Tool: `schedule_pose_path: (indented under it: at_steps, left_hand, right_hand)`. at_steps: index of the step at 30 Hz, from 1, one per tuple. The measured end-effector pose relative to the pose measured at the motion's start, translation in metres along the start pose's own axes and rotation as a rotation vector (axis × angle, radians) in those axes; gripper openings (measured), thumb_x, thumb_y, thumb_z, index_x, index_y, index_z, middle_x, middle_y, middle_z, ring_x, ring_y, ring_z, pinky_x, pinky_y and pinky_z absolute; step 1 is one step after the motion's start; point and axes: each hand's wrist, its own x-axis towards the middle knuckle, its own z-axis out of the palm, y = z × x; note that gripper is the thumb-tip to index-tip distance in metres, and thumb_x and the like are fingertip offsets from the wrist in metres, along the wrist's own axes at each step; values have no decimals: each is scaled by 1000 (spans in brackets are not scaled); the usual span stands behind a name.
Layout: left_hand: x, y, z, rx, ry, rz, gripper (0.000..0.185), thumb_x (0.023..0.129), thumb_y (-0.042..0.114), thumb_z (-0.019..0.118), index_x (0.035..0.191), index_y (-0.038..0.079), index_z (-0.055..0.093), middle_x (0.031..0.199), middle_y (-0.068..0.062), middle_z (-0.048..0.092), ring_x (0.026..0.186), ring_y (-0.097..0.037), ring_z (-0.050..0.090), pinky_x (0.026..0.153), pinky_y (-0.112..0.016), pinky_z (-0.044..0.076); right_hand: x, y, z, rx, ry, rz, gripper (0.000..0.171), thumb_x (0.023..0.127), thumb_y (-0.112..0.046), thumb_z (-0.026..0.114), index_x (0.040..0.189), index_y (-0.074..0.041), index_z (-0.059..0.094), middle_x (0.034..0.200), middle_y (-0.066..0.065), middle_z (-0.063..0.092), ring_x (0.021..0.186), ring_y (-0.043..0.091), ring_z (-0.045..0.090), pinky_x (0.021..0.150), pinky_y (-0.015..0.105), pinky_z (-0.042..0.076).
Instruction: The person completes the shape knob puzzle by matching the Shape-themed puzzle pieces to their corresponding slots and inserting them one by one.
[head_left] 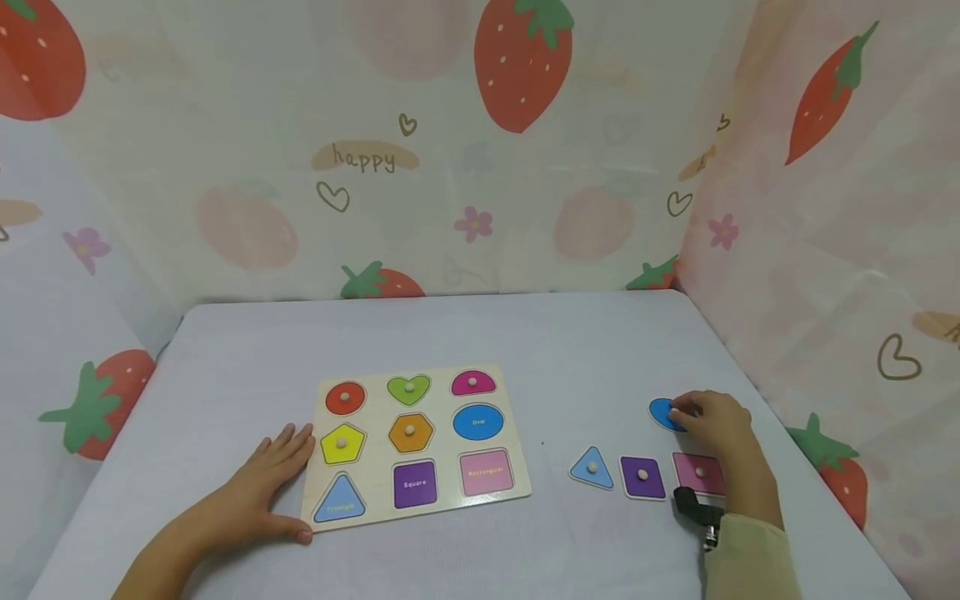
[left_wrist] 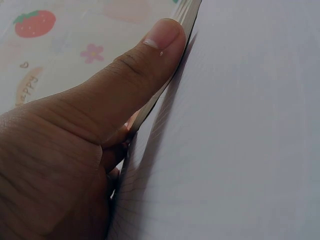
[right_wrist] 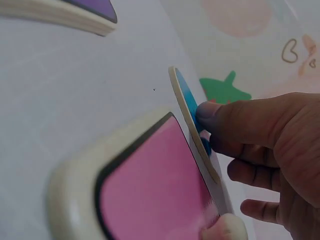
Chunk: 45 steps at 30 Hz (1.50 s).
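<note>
A wooden shape puzzle board [head_left: 378,493] lies left of the table's middle. My left hand [head_left: 258,487] rests along its left edge, fingers extended and thumb [left_wrist: 150,50] against the board's side. Over on the right, my right hand [head_left: 720,429] pinches the blue oval puzzle piece [head_left: 661,412] between thumb and fingers, hiding its knob in the head view. The right wrist view has this oval [right_wrist: 186,100] close to the table. Just nearer lies the pink rectangle piece [head_left: 693,467], partly behind the wrist. A purple square piece [head_left: 636,483] and a light blue triangle piece [head_left: 587,473] are beside it.
Knobbed pieces, among them a red circle [head_left: 339,403] and an orange hexagon [head_left: 401,437], sit in the board. Its labelled oval slot [head_left: 478,429] and square slot [head_left: 415,493] show. A strawberry-print curtain [head_left: 480,167] surrounds the white table [head_left: 465,567].
</note>
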Motion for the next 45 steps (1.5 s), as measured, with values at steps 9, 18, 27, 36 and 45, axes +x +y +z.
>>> schedule_pose_path:
  at_steps: [9, 18, 27, 36, 45]
  left_hand:
    - [-2, 2, -2, 7, 2, -7, 133, 61, 75, 81, 162, 6, 28, 172, -11, 18, 159, -39, 3, 124, -26, -17]
    - [-3, 4, -4, 14, 2, 0, 134, 60, 75, 82, 161, 5, 28, 171, -12, 18, 158, -40, 4, 122, -23, -18]
    - [-3, 2, -1, 0, 1, -9, 134, 60, 74, 82, 162, 7, 28, 172, -11, 18, 159, -38, 3, 122, -23, -19]
    - [-3, -1, 3, -4, -3, -9, 133, 61, 74, 83, 162, 6, 28, 172, -10, 17, 159, -38, 2, 122, -22, -19]
    - [0, 1, 0, -6, -6, -23, 133, 61, 72, 83, 162, 7, 28, 172, -9, 16, 159, -37, 1, 127, -37, -14]
  right_hand:
    - [-3, -7, -4, 34, 8, -2, 30, 99, -22, 67, 120, -2, 72, 115, 23, 73, 117, 48, 60, 100, 76, 31]
    - [-3, -11, -2, 68, 19, 11, 32, 100, -25, 67, 122, -2, 71, 122, 25, 70, 118, 46, 60, 103, 71, 38]
    - [-2, -38, -3, 188, 138, -92, 29, 99, -25, 69, 119, -4, 73, 113, 18, 72, 107, 35, 61, 85, 48, 54]
    - [-1, -85, -4, 237, 190, -122, 28, 98, -27, 71, 116, -5, 74, 109, 14, 72, 107, 31, 58, 85, 44, 52]
    - [2, -137, -2, 307, 160, -203, 22, 96, -24, 74, 112, -9, 77, 102, 8, 74, 105, 29, 61, 82, 44, 53]
